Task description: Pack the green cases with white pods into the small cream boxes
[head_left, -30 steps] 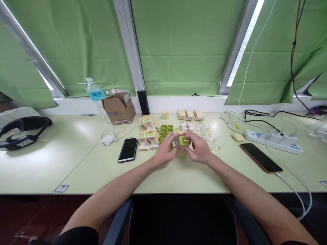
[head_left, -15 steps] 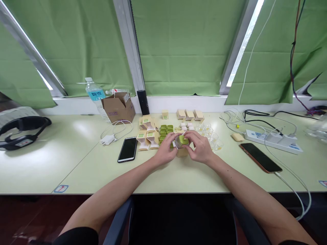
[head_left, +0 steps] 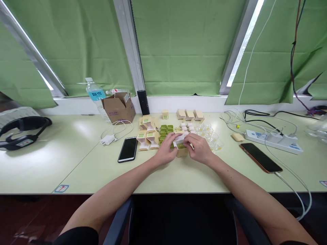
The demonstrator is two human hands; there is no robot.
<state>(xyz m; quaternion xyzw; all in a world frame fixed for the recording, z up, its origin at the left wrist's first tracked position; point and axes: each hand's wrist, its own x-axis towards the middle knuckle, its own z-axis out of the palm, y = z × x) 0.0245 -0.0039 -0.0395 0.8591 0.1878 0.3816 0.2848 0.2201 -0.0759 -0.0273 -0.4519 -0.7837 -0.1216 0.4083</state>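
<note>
A small beige cardboard box [head_left: 182, 152] with a white inside stands on the table between my hands. Its raised flap [head_left: 180, 138] is tilted up at the back, and a bit of a green square cup [head_left: 181, 146] shows in its mouth. My left hand [head_left: 166, 149] is closed on the box's left side. At the right edge my right hand [head_left: 200, 148] has its fingers closed in a pinch by the flap. Behind my hands are green square cups [head_left: 167, 128], small white-pink pieces [head_left: 187, 126] and clear plastic cups [head_left: 207, 129].
Open beige boxes [head_left: 147, 131] stand to the left, and more boxes [head_left: 189, 115] at the back. Phones lie at left [head_left: 127, 149] and right [head_left: 260, 158]. A power strip [head_left: 273, 141], cables, a brown carton [head_left: 119, 108], a bottle [head_left: 95, 95] and a headset [head_left: 24, 132] are farther out.
The green cup between my fingers has gone down into the small cardboard box. My right fingers have let it go and closed by the box's flap.
</note>
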